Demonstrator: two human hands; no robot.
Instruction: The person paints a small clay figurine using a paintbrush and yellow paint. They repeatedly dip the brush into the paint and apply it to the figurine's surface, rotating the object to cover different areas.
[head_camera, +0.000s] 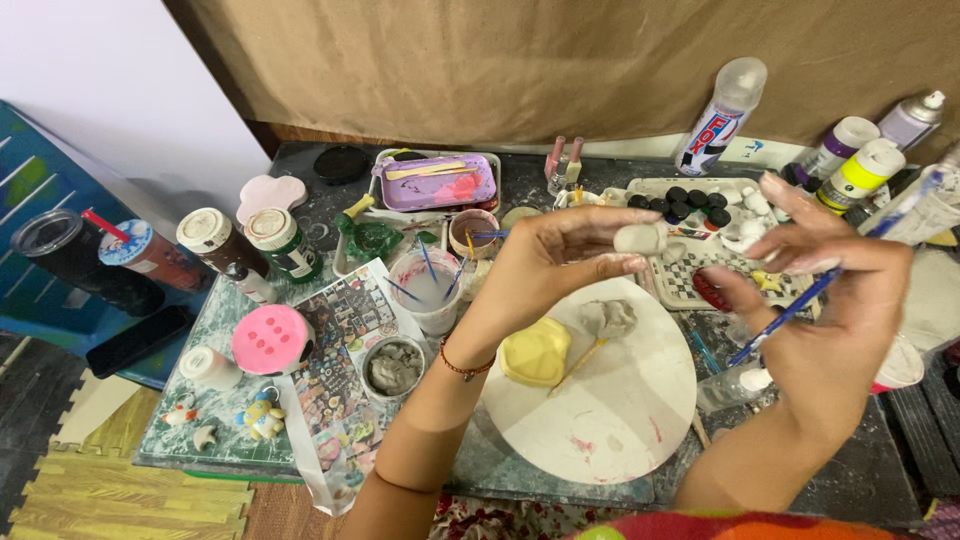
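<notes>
Near the middle of the frame the left hand (560, 255) pinches a small lump of pale clay (640, 238) between thumb and fingertips, held up above the round white board (600, 400). The lump is a short oval, its long axis running roughly left to right across the frame, its free end turned towards the right hand (830, 300). That hand is just to the right of it, apart from the lump, with fingers spread wide and a thin blue brush (800, 300) tucked between them; the brush slants from lower left to upper right. Beneath the hands the board gives the only open room: its lower half is bare, while a yellow mould (535, 352), a wooden stick (575, 367) and a grey clay lump (608, 318) sit on its upper part. The table (230, 440) is crowded on all other sides: a cup of water with brushes (428, 290) and a small tub of grey clay (394, 366) at centre left, a pink round lid (271, 338) nearer the left edge, a checkered tray (690, 285) behind the hands, and bottles (860, 170) along the upper right edge.
</notes>
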